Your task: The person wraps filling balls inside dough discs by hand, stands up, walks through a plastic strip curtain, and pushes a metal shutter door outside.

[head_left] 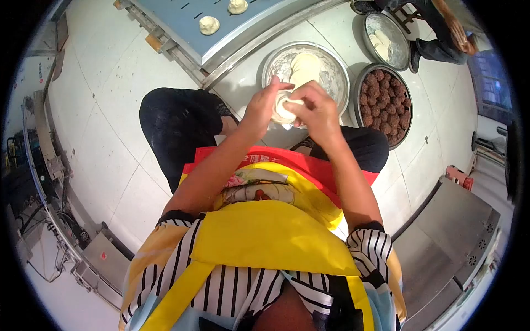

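Observation:
A round of pale dough (282, 108) with gathered folds is held between my hands, above my lap. My left hand (261, 106) cups its left side, thumb and fingers against the edge. The fingers of my right hand (317, 110) are closed on its right edge in a pinch. Just beyond my hands stands a floured metal bowl (337, 71) with overlapping flat dough rounds (305, 67) in it. Whatever lies inside the folded dough is hidden.
Right of the bowl, a round container (359, 105) holds several dark brown balls (385, 102). Behind it, another basin (398, 38) contains dough rounds, near a person's hands (461, 37) and dark trousers. A blue-grey tray (176, 27) at the top left bears filled-looking dough pieces (209, 25).

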A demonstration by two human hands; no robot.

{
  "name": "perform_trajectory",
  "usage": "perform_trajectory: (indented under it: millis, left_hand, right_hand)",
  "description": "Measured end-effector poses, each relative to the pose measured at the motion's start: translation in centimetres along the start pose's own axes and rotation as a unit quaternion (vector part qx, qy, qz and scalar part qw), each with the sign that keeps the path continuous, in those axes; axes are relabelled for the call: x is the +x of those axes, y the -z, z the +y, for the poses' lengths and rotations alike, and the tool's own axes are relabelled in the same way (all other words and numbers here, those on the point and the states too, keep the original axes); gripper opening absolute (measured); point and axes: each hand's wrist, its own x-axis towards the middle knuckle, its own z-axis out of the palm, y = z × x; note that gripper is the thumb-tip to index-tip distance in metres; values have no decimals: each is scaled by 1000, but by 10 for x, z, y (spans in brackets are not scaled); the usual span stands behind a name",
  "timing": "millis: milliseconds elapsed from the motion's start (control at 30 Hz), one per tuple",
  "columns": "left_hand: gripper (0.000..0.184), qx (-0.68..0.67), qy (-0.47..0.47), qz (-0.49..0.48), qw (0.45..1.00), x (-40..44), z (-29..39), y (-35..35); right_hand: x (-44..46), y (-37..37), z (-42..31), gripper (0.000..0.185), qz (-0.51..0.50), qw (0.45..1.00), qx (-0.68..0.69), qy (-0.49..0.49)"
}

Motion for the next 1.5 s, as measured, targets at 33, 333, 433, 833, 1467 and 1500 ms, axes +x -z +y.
perform_trajectory:
  millis: [33,333,433,833,1467,1500]
  left_hand:
    - [66,2,20,30,999,-2,1,-1]
    - [77,177,258,7,950,6,40,0]
    - [86,159,250,-32,955,12,34,9]
    - [63,53,112,6,992,-2,19,3]
    - [64,-26,71,49,996,-13,31,-39]
    - [64,-28,109,28,993,-14,39,-34]
  right_hand:
    - [-2,-2,4,10,-27,999,-17,17]
    - [1,-5,4,16,-85,961,-162,207]
    - [1,-5,-4,23,-102,967,-188,140]
    - [10,-6,1,27,-36,979,-162,119]
    - [9,-10,-9,43,12,975,-152,163]
    - [11,-9,-6,42,12,971,-141,191]
